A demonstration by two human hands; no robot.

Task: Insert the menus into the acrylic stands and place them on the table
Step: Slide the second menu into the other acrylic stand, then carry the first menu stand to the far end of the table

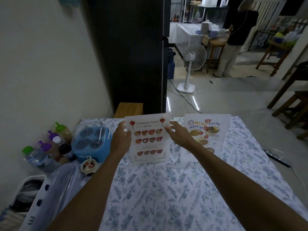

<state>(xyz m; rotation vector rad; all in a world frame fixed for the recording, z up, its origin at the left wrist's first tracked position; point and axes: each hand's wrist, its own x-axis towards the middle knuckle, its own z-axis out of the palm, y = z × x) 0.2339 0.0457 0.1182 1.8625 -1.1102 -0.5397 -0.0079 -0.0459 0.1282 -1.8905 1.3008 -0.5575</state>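
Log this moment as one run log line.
left hand + right hand: on Chinese menu stand edges | stand: upright on table | Thai menu stand: placed

"CHINESE FOOD MENU" on left menu (pixel 147 138), "MENU" on right menu (pixel 206 132)

My table's cloth (pixel 166 197) looks matt, leaf-printed. The stand (pixel 148 161) is clear glossy acrylic over a printed paper menu (pixel 147 139). Beside it, plastic bottles (pixel 38 155).

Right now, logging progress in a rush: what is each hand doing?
Left hand: fingers on the left edge of the Chinese food menu stand; firm grip cannot be told.
Right hand: fingers at its right edge; likewise unclear.
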